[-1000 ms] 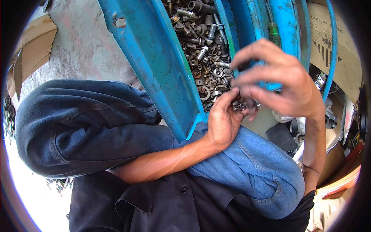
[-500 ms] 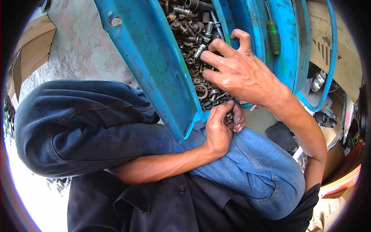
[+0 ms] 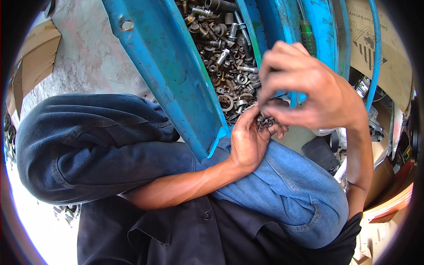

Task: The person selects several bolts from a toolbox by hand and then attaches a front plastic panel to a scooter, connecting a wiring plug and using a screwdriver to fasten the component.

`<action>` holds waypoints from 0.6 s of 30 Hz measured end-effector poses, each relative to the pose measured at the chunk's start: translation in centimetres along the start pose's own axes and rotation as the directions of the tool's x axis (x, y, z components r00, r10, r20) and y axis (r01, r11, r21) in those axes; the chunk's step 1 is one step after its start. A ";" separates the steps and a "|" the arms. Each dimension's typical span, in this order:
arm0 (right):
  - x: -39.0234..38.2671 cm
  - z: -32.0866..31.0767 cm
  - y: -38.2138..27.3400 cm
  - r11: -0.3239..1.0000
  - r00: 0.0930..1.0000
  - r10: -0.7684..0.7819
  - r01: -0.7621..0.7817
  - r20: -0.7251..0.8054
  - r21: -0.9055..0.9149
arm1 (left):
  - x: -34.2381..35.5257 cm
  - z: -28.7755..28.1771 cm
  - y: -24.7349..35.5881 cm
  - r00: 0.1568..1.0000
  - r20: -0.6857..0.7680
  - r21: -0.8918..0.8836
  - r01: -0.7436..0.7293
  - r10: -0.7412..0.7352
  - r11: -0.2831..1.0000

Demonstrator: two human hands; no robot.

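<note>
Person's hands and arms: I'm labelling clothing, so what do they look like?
The left hand and right hand are ungloved, with no watch or bracelet visible. Both forearms are bare; a black short sleeve shows on the right.

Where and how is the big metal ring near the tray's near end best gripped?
Probably pinch the ring across its right rim, from above: it seems to lie nearly flat on the pile, hole facing up, with the blue tray wall close on its left.
</note>
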State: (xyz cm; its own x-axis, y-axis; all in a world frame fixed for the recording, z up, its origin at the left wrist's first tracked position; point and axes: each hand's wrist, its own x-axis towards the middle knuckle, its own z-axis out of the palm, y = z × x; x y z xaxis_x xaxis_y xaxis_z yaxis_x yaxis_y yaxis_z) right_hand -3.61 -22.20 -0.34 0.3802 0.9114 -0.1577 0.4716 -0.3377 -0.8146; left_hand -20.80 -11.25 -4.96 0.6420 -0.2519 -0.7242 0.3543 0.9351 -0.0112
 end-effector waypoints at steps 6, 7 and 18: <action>-0.8 -0.3 -0.3 0.991 0.998 0.017 -0.024 0.054 0.132 | 0.6 0.3 0.5 0.996 -0.081 -0.043 0.040 -0.043 0.998; -0.5 0.0 0.3 0.988 0.997 0.048 -0.038 -0.064 0.147 | 0.5 -0.2 0.4 0.996 0.017 0.006 0.082 -0.082 0.997; 0.7 6.7 2.5 0.904 0.961 -0.271 0.236 -0.048 -0.358 | -0.2 0.1 -0.6 0.974 0.070 0.174 0.201 -0.215 0.964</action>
State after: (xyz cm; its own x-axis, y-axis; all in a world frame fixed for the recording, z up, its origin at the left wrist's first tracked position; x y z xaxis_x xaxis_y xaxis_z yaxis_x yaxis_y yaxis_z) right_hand -7.47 -20.89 -6.23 0.2765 0.9562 0.0958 0.8004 -0.1740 -0.5737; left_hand -21.09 -11.73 -4.72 0.5968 -0.4642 -0.6544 0.5888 0.8075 -0.0358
